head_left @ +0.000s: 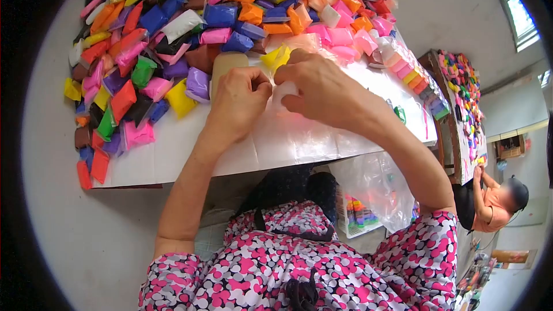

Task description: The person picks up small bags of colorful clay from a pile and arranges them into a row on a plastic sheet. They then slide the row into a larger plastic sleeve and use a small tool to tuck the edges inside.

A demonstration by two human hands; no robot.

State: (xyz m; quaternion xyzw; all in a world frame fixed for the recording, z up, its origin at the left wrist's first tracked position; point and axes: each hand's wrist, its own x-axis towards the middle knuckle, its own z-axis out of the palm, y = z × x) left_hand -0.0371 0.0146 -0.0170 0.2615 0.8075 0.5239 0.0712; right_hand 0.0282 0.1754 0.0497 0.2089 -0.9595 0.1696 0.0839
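Note:
My left hand (239,102) is closed in a pinch over the front part of the table, its fingertips pressed together; whatever they hold is hidden. Close beside it, my right hand (319,87) curls its thumb and fingers around a small whitish translucent thing (285,91), whose kind I cannot make out. A yellow packet (275,57) lies just behind my fingers. Partly behind my left hand is a smooth beige object (229,62). Soft packets in many colours, such as a purple one (197,84) and a yellow one (181,99), are heaped around the far and left sides.
The white tabletop (253,152) ends close to my body. Rows of small coloured packs (406,69) line its right side. Below the edge, a clear plastic bag (374,187) hangs by a white basket (352,230). At right, another person (495,204) works at a packet-covered table (461,132).

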